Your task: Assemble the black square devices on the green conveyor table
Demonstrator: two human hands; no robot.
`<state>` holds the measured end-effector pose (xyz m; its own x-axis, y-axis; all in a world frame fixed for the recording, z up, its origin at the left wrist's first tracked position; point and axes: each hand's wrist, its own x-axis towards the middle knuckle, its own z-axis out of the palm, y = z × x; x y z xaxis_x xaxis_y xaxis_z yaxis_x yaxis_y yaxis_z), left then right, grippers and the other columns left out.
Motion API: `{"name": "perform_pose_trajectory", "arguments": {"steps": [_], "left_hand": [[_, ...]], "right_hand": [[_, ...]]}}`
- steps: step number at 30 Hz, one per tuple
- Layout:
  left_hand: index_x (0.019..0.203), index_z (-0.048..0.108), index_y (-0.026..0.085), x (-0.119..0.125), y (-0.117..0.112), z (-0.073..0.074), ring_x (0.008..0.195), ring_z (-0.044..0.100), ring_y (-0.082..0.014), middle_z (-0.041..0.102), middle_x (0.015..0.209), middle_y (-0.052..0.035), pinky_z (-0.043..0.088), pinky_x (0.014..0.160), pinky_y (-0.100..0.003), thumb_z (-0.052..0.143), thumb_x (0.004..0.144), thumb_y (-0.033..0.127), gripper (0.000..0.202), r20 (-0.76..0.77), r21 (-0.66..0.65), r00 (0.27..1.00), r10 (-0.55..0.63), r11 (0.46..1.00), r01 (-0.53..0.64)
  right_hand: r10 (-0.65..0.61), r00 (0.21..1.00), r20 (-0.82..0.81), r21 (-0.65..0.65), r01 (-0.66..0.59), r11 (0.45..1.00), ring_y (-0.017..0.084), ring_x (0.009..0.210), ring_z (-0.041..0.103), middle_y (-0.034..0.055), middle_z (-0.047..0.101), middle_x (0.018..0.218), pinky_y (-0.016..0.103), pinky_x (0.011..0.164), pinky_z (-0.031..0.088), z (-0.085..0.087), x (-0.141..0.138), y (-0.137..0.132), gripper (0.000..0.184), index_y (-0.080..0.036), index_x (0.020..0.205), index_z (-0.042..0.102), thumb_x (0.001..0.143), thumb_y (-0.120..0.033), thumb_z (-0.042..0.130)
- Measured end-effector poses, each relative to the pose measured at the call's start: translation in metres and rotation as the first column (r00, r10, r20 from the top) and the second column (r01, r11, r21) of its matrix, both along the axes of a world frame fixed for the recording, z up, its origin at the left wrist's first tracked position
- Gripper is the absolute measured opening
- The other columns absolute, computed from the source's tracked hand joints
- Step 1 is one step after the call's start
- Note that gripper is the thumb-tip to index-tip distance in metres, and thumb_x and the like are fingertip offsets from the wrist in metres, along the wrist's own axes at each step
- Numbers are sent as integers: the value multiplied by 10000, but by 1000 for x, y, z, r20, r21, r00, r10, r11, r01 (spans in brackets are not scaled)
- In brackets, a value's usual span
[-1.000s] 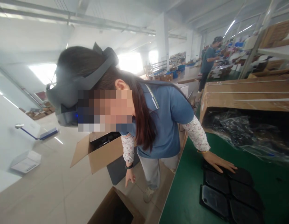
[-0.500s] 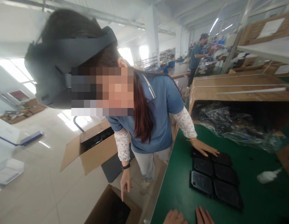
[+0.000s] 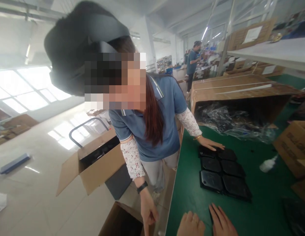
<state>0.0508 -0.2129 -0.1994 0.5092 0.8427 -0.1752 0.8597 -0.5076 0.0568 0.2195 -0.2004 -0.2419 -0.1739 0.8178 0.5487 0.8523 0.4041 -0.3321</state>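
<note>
I saw my L hand and R hand flat, empty, at the green table's near edge. The black trays lay just ahead, long axis running away from me, R hand nearer; co-worker's hand on far end.

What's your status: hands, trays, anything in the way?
Left hand, right hand open, empty, on green table. Black trays ahead, not held. Co-worker's hand rests on far tray.

No text can be read
Print on the cardboard box at right and the white label on the shelf carton are too blurred to read
</note>
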Motion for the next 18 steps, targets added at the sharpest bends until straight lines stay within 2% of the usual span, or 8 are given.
{"name": "perform_pose_trajectory", "arguments": {"steps": [2,4,5,8,11,13,15,18], "left_hand": [[1104,624,153,-2,-11,38,1081,575,-316,652,1152,-140,511,903,-461,472,890,600,518,82,79,997,6,997,-12],[1061,618,151,-3,-17,69,1075,557,-279,641,1107,-116,475,965,-432,474,922,520,420,80,69,996,33,997,-38],[1064,611,135,-3,-16,78,1079,541,-284,624,1103,-129,465,963,-436,442,945,486,408,96,41,995,36,998,-40],[1050,593,134,0,-8,79,1073,503,-298,585,1088,-139,441,947,-452,339,985,466,423,134,-28,991,27,999,-23],[1035,583,135,5,-6,71,1061,483,-296,569,1087,-145,422,937,-446,314,992,466,429,145,-40,989,15,999,-9],[1022,580,140,7,-7,71,1045,478,-291,566,1080,-142,417,920,-435,313,993,473,428,139,-23,990,10,1000,-7],[1017,577,143,7,-7,72,1039,474,-289,563,1069,-138,415,905,-428,311,993,477,428,125,0,992,9,1000,-10],[1012,575,145,8,-7,73,1031,475,-286,560,1054,-130,418,904,-427,299,995,478,433,111,20,994,4,1000,-6]], "right_hand": [[-46,989,-138,-185,20,983,272,1238,587,120,670,1301,462,1024,510,31,-1,-6,459,-145,1244,646,880,-184,368],[-115,936,-334,-380,-22,925,239,1212,605,127,686,1259,472,1063,493,72,5,-15,444,-149,1180,671,933,-234,312],[-172,895,-410,-450,-35,892,237,1207,605,143,669,1277,479,1071,486,93,11,-21,433,-143,1175,666,942,-271,325],[-328,797,-508,-541,1,841,234,1164,606,130,674,1215,468,1045,489,145,28,-56,377,-178,1127,682,950,-355,399],[-437,779,-450,-643,57,764,213,1006,632,97,679,1091,367,835,550,183,20,-124,344,-230,1149,675,962,-396,439],[-437,814,-384,-690,62,722,207,946,632,75,677,1018,360,801,551,195,-4,-176,300,-267,1121,686,961,-377,457],[-388,876,-287,-686,94,721,240,1006,628,61,683,1054,430,877,546,194,-34,-216,263,-320,1146,673,908,-358,568],[-239,958,-158,-673,72,736,350,1202,570,54,652,1271,633,1021,455,178,-71,-245,516,-403,1262,597,769,-331,730]]}}
